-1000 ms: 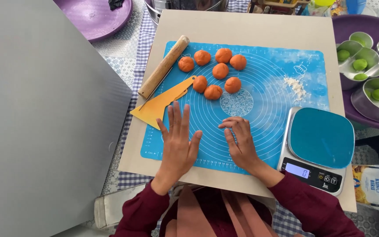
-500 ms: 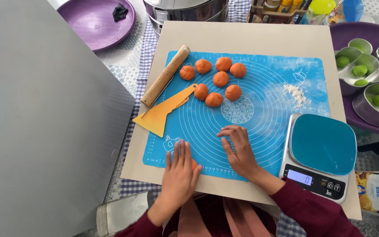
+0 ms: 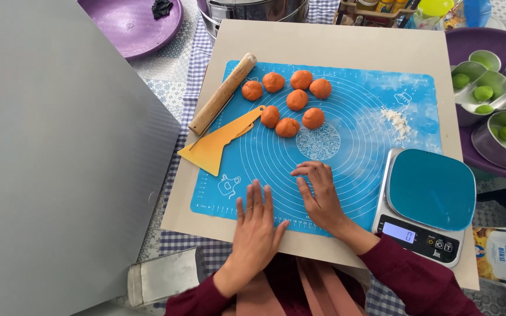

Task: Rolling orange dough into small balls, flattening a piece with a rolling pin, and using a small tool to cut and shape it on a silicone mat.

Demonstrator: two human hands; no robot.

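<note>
Left hand [image 3: 254, 229]: lay flat and wide on the blue mat [image 3: 358, 117], holding nothing.
Right hand [image 3: 320, 196]: rested on mat, fingers curled, empty.
Orange balls [image 3: 291, 99]: sat farther up.

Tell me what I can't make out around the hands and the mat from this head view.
- Right hand: fingers curled on the blue mat; whether anything sits under them is hidden.
- Left hand: its palm covers the mat's near edge.
- Steel pot: cut off by the top edge.
- Green pieces in trays: partly cut off at the right edge.
- Dark lump on the purple plate: too small to identify.
</note>
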